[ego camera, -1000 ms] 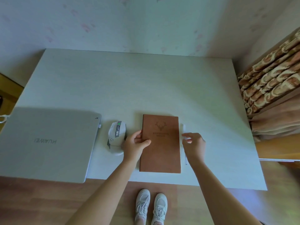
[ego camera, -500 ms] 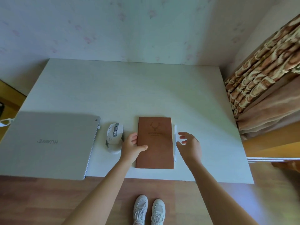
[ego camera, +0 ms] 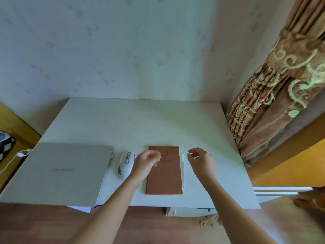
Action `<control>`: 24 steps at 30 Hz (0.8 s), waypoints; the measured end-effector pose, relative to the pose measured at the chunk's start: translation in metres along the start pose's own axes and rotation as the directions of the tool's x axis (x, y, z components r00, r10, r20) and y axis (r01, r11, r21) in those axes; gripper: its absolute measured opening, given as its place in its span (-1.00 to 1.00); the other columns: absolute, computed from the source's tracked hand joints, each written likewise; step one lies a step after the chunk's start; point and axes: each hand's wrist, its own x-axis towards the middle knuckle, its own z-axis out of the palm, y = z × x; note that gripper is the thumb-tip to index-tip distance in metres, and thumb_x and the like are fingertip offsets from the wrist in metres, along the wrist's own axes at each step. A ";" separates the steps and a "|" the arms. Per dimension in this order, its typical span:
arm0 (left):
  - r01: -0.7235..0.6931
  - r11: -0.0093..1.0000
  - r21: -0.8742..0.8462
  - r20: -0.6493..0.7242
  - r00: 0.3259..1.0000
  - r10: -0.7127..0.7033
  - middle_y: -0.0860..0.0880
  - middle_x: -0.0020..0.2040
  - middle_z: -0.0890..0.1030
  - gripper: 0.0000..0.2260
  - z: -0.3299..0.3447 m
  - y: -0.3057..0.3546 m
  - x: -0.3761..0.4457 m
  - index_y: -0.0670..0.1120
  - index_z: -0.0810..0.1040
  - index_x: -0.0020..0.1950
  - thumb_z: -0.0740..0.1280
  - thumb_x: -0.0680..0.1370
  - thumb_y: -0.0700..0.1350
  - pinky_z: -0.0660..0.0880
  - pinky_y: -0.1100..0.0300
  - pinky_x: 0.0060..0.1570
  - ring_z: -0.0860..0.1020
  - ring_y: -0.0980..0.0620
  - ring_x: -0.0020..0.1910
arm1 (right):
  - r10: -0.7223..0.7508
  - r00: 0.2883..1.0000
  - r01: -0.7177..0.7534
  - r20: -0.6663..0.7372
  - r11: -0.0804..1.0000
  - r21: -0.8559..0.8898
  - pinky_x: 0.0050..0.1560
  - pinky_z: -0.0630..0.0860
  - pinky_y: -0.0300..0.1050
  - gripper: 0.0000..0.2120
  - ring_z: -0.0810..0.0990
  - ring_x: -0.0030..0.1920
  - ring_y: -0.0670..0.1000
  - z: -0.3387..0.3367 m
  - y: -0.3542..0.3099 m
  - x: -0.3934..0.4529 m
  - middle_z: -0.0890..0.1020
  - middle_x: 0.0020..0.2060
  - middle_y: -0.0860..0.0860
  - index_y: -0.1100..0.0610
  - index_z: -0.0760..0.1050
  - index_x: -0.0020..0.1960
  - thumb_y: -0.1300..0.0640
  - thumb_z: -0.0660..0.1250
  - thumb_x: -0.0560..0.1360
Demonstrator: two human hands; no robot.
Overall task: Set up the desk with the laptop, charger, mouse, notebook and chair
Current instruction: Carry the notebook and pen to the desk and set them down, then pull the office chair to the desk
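A brown notebook (ego camera: 165, 175) with a deer emblem lies flat near the front edge of the white desk (ego camera: 140, 124). A white pen (ego camera: 183, 170) lies along its right side. Left of the notebook sits a white mouse (ego camera: 125, 164), and further left a closed silver laptop (ego camera: 58, 170) with a white cable (ego camera: 12, 159) at its left edge. My left hand (ego camera: 146, 162) hovers over the notebook's upper left corner with loosely curled fingers, holding nothing. My right hand (ego camera: 202, 162) hovers just right of the pen, fingers loosely curled, holding nothing.
A patterned brown curtain (ego camera: 274, 95) hangs at the right of the desk. A wall (ego camera: 123, 50) backs the desk. A drawer front with a knob (ego camera: 173, 212) shows under the desk's front edge. Wooden floor lies below.
Both hands have lifted off the notebook and pen and now hover above them. The view has tilted upward, so more wall shows and my shoes are out of sight.
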 end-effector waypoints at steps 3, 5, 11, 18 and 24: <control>-0.148 0.988 0.041 -0.063 0.987 0.150 0.06 -0.30 0.66 -0.95 -0.010 0.044 0.003 -0.02 0.65 -0.15 0.40 0.50 -0.13 0.50 0.14 -0.11 0.57 0.10 -0.32 | -0.072 0.995 0.074 -0.074 0.997 0.029 -0.25 0.52 -0.15 -0.88 0.59 -0.22 -0.05 -0.021 -0.037 0.007 0.64 -0.25 -0.13 -0.02 0.62 -0.08 0.09 0.30 0.47; -0.232 0.969 0.079 -0.087 0.967 0.239 0.04 -0.25 0.66 -0.95 -0.019 0.079 0.003 -0.03 0.65 -0.14 0.40 0.50 -0.11 0.49 0.19 -0.13 0.58 0.10 -0.29 | -0.135 0.982 0.141 -0.131 0.989 0.033 -0.23 0.51 -0.15 -0.87 0.60 -0.22 -0.04 -0.039 -0.068 0.013 0.63 -0.27 -0.14 -0.02 0.62 -0.08 0.09 0.30 0.46; -0.413 0.908 0.076 -0.127 0.899 0.420 0.06 -0.25 0.65 -0.96 -0.042 0.157 -0.007 0.01 0.64 -0.17 0.41 0.48 -0.08 0.46 0.21 -0.14 0.57 0.13 -0.29 | -0.308 0.898 0.347 -0.314 0.935 0.078 -0.18 0.56 -0.10 -0.90 0.62 -0.21 -0.04 -0.086 -0.146 0.019 0.66 -0.28 -0.11 -0.02 0.63 -0.10 0.09 0.34 0.44; -0.594 0.788 0.158 -0.248 0.749 0.614 0.10 -0.23 0.66 -0.93 -0.062 0.197 -0.035 -0.04 0.63 -0.17 0.40 0.51 -0.16 0.45 0.27 -0.17 0.58 0.15 -0.19 | -0.399 0.832 0.474 -0.387 0.873 0.119 -0.15 0.55 -0.11 -0.90 0.62 -0.22 -0.09 -0.112 -0.194 -0.003 0.66 -0.29 -0.12 -0.01 0.63 -0.09 0.08 0.33 0.46; -0.689 0.639 0.341 -0.327 0.551 0.768 0.16 -0.17 0.62 -0.94 -0.090 0.241 -0.058 0.02 0.58 -0.13 0.35 0.54 -0.07 0.43 0.21 -0.23 0.56 0.20 -0.13 | -0.524 0.701 0.582 -0.483 0.812 -0.037 -0.24 0.32 -0.19 -0.88 0.50 -0.14 -0.14 -0.122 -0.242 -0.034 0.52 -0.32 -0.24 -0.01 0.61 -0.04 0.08 0.31 0.49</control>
